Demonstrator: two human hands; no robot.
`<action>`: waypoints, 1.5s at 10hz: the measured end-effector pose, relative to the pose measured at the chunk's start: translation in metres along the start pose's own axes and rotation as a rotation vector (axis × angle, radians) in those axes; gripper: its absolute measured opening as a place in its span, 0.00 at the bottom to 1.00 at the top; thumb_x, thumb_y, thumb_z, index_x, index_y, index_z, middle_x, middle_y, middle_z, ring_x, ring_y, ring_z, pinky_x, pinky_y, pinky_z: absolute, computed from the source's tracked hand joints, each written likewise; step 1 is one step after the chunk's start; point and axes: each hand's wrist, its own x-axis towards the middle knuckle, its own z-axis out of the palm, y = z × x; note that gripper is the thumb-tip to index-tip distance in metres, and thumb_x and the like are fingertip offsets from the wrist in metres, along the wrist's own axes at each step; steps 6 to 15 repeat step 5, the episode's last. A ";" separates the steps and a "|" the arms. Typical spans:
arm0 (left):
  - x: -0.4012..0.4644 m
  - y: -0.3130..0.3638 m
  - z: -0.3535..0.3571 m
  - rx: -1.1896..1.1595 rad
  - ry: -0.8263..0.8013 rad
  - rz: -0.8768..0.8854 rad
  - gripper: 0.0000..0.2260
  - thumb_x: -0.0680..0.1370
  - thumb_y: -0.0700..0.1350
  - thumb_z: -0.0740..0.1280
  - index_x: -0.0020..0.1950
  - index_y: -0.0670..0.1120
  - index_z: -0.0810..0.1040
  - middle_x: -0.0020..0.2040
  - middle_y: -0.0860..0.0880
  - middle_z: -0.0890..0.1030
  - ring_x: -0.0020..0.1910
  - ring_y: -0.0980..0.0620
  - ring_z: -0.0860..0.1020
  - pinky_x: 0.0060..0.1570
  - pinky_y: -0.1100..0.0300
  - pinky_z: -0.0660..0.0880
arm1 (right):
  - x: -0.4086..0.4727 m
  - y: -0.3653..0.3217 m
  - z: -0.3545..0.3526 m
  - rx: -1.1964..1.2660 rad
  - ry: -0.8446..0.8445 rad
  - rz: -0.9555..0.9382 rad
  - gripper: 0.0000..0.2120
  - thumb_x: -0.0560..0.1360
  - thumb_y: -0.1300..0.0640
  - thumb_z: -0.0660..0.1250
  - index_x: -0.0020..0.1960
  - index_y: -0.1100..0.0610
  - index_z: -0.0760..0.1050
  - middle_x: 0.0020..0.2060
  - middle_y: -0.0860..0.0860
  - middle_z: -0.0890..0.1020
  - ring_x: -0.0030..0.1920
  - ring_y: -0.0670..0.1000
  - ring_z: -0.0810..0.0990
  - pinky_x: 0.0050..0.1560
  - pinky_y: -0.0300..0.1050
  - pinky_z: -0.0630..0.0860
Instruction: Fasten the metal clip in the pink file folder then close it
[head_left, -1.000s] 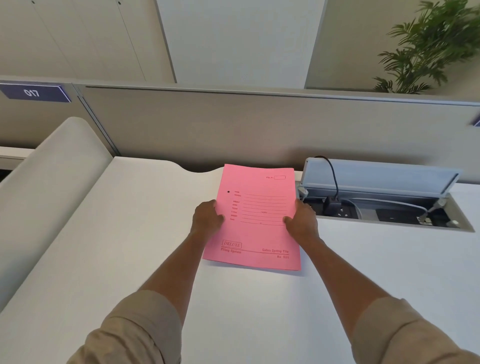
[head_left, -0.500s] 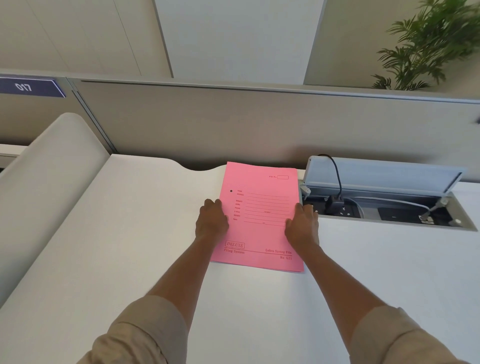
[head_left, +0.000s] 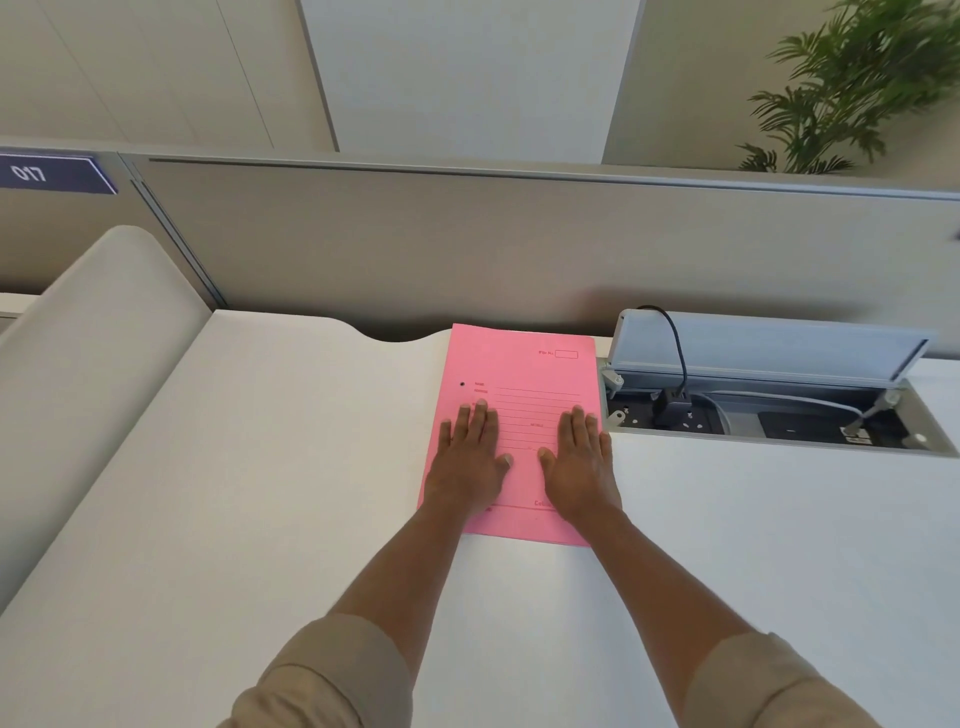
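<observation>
The pink file folder (head_left: 524, 384) lies closed and flat on the white desk (head_left: 260, 493), its printed cover facing up, near the desk's far edge. My left hand (head_left: 470, 457) rests palm down on the folder's left half with fingers stretched out. On the right half my right hand (head_left: 579, 462) lies flat the same way. Neither hand grips anything. The metal clip is hidden inside the closed folder.
An open cable box (head_left: 769, 395) with a raised grey lid, sockets and a black plug sits in the desk just right of the folder. A grey partition (head_left: 467, 249) stands behind the desk. A padded white divider (head_left: 88, 338) runs along the left. A plant (head_left: 852, 88) is far right.
Both hands left the folder's side edges and moved inward onto its cover, now lying flat palm down. The folder sits in about the same place.
</observation>
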 end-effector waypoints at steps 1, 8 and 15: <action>0.001 -0.002 0.007 0.010 -0.005 -0.007 0.32 0.85 0.55 0.49 0.81 0.44 0.37 0.82 0.45 0.37 0.80 0.44 0.36 0.78 0.45 0.38 | 0.000 0.001 0.005 -0.019 -0.007 0.001 0.33 0.84 0.45 0.47 0.81 0.59 0.39 0.81 0.56 0.43 0.80 0.57 0.40 0.76 0.52 0.35; 0.000 0.027 -0.074 0.023 0.227 0.074 0.32 0.85 0.53 0.51 0.81 0.41 0.38 0.82 0.43 0.39 0.80 0.43 0.39 0.79 0.45 0.42 | 0.003 -0.013 -0.072 -0.024 0.122 -0.071 0.34 0.83 0.45 0.51 0.81 0.61 0.44 0.81 0.58 0.47 0.80 0.60 0.44 0.79 0.57 0.43; 0.000 0.027 -0.074 0.023 0.227 0.074 0.32 0.85 0.53 0.51 0.81 0.41 0.38 0.82 0.43 0.39 0.80 0.43 0.39 0.79 0.45 0.42 | 0.003 -0.013 -0.072 -0.024 0.122 -0.071 0.34 0.83 0.45 0.51 0.81 0.61 0.44 0.81 0.58 0.47 0.80 0.60 0.44 0.79 0.57 0.43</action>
